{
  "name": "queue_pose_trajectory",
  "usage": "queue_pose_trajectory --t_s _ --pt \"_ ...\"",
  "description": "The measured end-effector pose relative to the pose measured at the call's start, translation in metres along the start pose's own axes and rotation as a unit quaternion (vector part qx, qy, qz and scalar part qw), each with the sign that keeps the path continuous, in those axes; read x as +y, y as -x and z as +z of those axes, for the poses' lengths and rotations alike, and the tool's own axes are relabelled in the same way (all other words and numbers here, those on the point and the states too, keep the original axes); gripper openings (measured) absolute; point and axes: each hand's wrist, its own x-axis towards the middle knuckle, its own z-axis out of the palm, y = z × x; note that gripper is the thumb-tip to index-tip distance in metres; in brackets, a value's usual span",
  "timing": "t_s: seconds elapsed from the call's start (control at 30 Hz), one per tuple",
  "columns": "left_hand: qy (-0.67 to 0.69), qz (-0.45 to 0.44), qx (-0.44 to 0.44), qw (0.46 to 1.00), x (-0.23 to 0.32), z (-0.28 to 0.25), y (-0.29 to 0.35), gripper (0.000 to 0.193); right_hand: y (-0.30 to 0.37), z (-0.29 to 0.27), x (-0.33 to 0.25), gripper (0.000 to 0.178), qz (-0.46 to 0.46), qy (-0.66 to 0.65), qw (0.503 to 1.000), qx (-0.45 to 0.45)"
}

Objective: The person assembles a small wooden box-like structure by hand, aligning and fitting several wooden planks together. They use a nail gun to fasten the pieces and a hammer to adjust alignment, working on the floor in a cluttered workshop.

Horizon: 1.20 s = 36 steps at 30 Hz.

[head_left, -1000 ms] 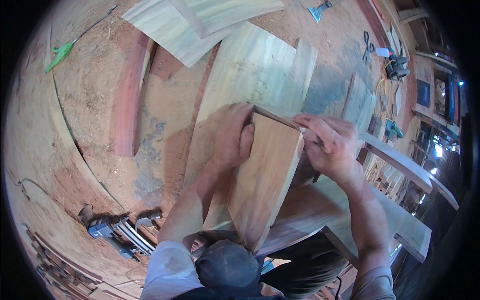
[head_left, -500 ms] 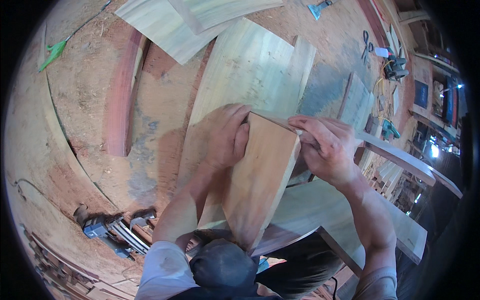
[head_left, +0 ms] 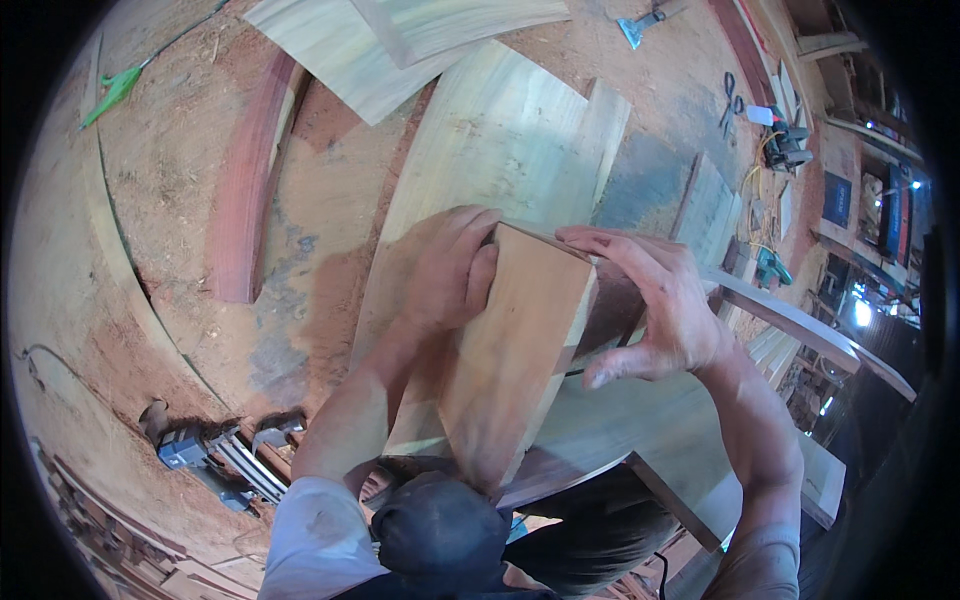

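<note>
A pale brown wooden board (head_left: pixel 520 340) stands tilted in front of me, its far end raised and its lower end close to my body. My left hand (head_left: pixel 455 270) is closed around the far left corner, fingers curled over the edge. At the far right corner, my right hand (head_left: pixel 655 295) is open: its fingers lie stretched along the top end and its thumb points away from the wood. Beneath the left hand and behind the board lies a wide greenish plank (head_left: pixel 500 130). Another wide plank (head_left: pixel 640 430) lies below my right hand.
A reddish timber (head_left: pixel 245 190) lies to the left, and pale boards (head_left: pixel 390 50) lie at the far side. A power tool (head_left: pixel 225 465) sits at lower left. At right are scissors (head_left: pixel 730 100), a black power tool (head_left: pixel 787 140) and a long narrow board (head_left: pixel 785 318).
My right hand has loosened from a curled grip near the corner, its fingers straightening along the end and its thumb swinging out. The left hand keeps its hold; the board has barely shifted.
</note>
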Motion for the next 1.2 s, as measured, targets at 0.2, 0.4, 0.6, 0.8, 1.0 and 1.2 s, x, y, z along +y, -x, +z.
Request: queue_pose_trajectory --t_s 0.2,0.4,0.6,0.8,1.0,1.2 --pt "-0.086 -0.02 -0.057 0.994 0.012 -0.018 -0.008 0.04 -0.001 0.011 -0.002 0.088 -0.017 0.018 0.998 0.058" --pt "-0.04 -0.209 -0.199 0.957 0.011 -0.045 -0.027 0.044 -0.003 0.012 0.002 0.087 -0.036 0.021 0.995 0.086" --pt "-0.074 -0.256 -0.234 0.935 0.021 -0.04 -0.031 0.049 -0.003 0.012 0.003 0.087 -0.042 0.02 0.995 0.086" --pt "-0.084 -0.201 -0.188 0.958 0.025 -0.037 -0.024 0.048 -0.003 0.012 0.002 0.084 -0.041 0.008 0.996 0.084" --pt "-0.137 -0.169 -0.194 0.957 0.013 -0.031 -0.02 0.045 0.004 0.017 0.003 0.09 -0.01 0.035 0.997 0.074" --pt "-0.044 -0.204 -0.208 0.956 -0.016 -0.028 -0.035 0.04 0.008 0.025 0.003 0.081 -0.013 0.019 0.993 0.114"
